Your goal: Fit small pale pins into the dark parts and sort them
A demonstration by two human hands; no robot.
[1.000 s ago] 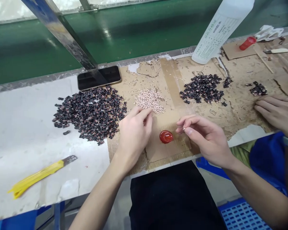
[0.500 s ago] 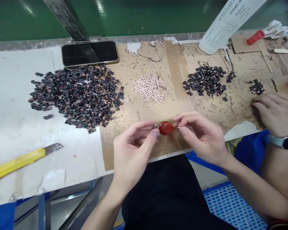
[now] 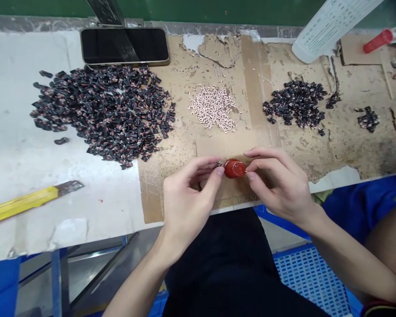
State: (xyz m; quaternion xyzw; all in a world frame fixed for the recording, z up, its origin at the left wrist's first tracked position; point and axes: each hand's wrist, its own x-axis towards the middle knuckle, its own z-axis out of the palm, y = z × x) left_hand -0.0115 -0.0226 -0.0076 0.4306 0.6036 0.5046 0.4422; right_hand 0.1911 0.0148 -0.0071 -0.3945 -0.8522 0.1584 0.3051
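Note:
My left hand [image 3: 191, 193] pinches a small dark part [image 3: 218, 164] between thumb and fingertips, beside a small red, glossy container [image 3: 234, 168]. On the container's other side, my right hand [image 3: 280, 185] is closed in a thumb-and-index pinch on a tiny pale piece [image 3: 246, 172], which looks to be touching the red rim or right beside it. Beyond my hands lies a heap of tiny pinkish-white pieces [image 3: 213, 108]. Left of that spreads a large heap of small black parts [image 3: 105, 110].
A phone [image 3: 125, 46] lies at the back under a metal post. At the left is a yellow utility knife [image 3: 23, 204], blade out. Farther right are a second black heap [image 3: 297, 103], a small black cluster [image 3: 368, 119], a white bottle [image 3: 330, 31], a red tube [image 3: 378, 41] and a co-worker's arm [image 3: 386, 229].
My right fingertips have come left to the red container with the pale piece. The co-worker's hand has mostly gone out of view at the right. The camera view has shifted a little.

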